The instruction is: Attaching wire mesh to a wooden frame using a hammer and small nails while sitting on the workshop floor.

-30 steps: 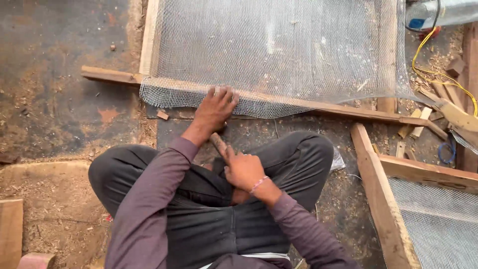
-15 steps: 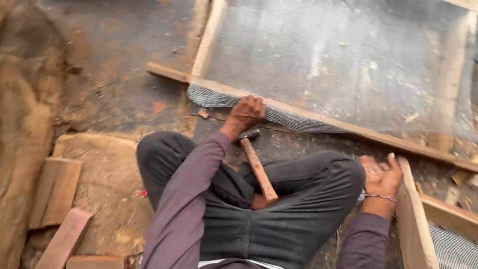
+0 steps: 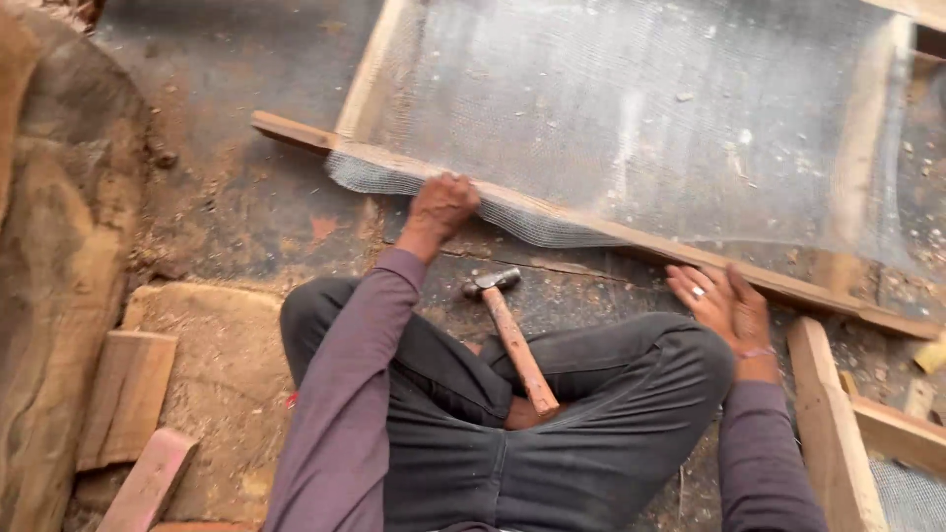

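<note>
The hammer (image 3: 512,337) handle's end is hidden between the legs; the mesh frame (image 3: 552,212) is cut off at the top edge; the left hand's (image 3: 441,205) fingertips are hidden by mesh.
</note>
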